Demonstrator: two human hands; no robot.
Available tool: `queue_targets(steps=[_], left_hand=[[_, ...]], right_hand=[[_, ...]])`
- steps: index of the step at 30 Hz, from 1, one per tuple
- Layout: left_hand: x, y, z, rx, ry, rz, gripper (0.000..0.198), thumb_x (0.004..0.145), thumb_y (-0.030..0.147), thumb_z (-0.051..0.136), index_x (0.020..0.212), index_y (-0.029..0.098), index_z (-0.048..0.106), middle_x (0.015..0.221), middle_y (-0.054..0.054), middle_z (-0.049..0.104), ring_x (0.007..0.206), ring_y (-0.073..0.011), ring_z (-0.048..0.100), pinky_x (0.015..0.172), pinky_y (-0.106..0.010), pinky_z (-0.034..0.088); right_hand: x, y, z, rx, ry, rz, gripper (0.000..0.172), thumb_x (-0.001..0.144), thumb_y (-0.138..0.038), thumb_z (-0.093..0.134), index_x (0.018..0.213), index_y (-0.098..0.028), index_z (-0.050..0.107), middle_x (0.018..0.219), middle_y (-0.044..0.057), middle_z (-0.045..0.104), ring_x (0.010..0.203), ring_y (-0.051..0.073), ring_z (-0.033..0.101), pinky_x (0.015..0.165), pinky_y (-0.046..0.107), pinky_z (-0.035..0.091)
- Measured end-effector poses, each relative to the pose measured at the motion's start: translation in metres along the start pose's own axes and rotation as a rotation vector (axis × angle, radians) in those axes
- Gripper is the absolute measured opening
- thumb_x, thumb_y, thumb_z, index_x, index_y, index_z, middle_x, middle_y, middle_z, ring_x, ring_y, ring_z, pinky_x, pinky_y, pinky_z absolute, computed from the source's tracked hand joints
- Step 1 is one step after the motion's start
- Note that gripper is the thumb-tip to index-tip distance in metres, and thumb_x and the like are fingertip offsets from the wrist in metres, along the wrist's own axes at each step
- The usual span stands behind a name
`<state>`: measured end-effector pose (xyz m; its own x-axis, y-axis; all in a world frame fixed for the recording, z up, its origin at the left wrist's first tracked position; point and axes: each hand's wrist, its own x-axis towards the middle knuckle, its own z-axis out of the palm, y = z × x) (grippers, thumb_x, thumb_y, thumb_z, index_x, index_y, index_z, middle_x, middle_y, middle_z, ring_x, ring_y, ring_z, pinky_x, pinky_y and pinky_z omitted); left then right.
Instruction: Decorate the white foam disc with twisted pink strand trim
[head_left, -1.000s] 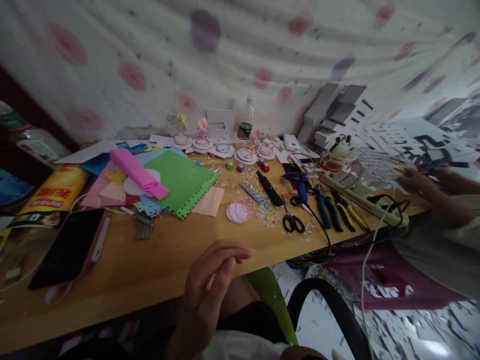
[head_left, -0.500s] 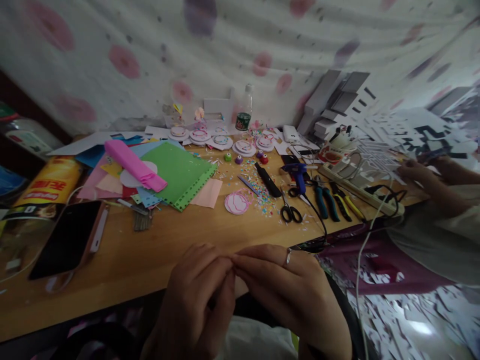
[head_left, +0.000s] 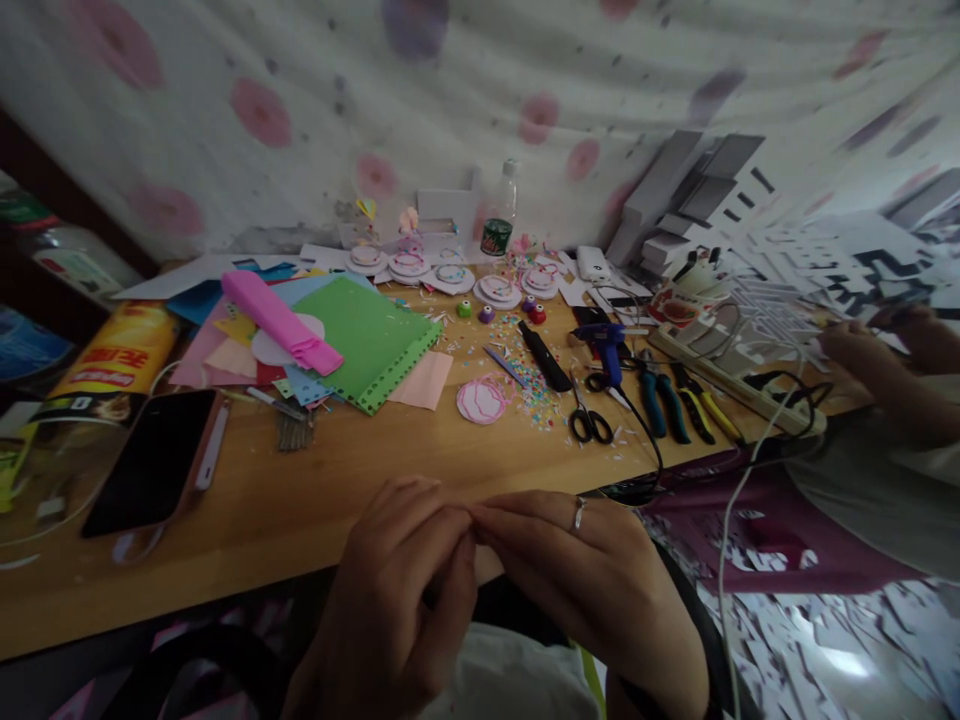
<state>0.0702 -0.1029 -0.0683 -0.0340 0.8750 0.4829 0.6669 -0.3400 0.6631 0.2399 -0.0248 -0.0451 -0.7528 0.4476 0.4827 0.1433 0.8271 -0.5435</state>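
My left hand (head_left: 405,590) and my right hand (head_left: 577,570) meet fingertip to fingertip at the near edge of the wooden table (head_left: 300,500), fingers pinched together. Whatever they pinch is hidden or too small to make out. A ring sits on a finger of my right hand. On the table beyond them lie a round pink-and-white disc (head_left: 481,400), black scissors (head_left: 589,420) and scattered confetti scraps (head_left: 525,375).
A black phone (head_left: 154,460) lies at left, by a yellow can (head_left: 112,360). Green foam sheet (head_left: 367,340), pink roll (head_left: 277,320), blue glue gun (head_left: 607,345), pliers (head_left: 664,400), power strip (head_left: 735,385) and cables crowd the middle and right. Another person's hand (head_left: 870,360) works at far right.
My right hand came up into view and joined my left hand in a pinch at the table edge; since half a second ago both hands stay nearly still.
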Motion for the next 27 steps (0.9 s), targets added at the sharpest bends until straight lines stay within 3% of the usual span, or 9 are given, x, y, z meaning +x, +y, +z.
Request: queue_targets(steps=[12,20,27], left_hand=[[-0.006,-0.006,0.004,-0.012,0.011,0.002,0.02,0.091,0.01,0.048,0.092,0.02,0.064,0.089,-0.003,0.071,0.09,-0.0186,0.065,0.095,-0.036,0.05],[0.002,-0.005,0.0,0.019,-0.039,0.051,0.02,0.09,0.01,0.045,0.077,0.018,0.059,0.074,-0.003,0.065,0.075,-0.0177,0.059,0.085,-0.039,0.05],[0.004,-0.005,0.0,0.029,-0.075,0.024,0.023,0.089,0.009,0.043,0.071,0.018,0.054,0.067,-0.001,0.058,0.071,-0.0161,0.059,0.08,-0.036,0.049]], right_hand=[[-0.002,0.002,0.009,-0.015,0.123,0.016,0.018,0.104,-0.019,0.052,0.113,-0.018,0.068,0.093,0.005,0.079,0.077,0.014,0.076,0.067,0.022,0.061],[-0.005,0.004,0.006,0.018,0.002,0.028,0.022,0.104,-0.013,0.049,0.118,-0.015,0.065,0.102,0.009,0.077,0.087,0.017,0.075,0.072,0.024,0.06],[-0.004,0.007,0.006,-0.02,-0.043,0.002,0.024,0.106,-0.014,0.045,0.116,-0.013,0.066,0.099,0.009,0.078,0.084,0.017,0.075,0.072,0.025,0.059]])
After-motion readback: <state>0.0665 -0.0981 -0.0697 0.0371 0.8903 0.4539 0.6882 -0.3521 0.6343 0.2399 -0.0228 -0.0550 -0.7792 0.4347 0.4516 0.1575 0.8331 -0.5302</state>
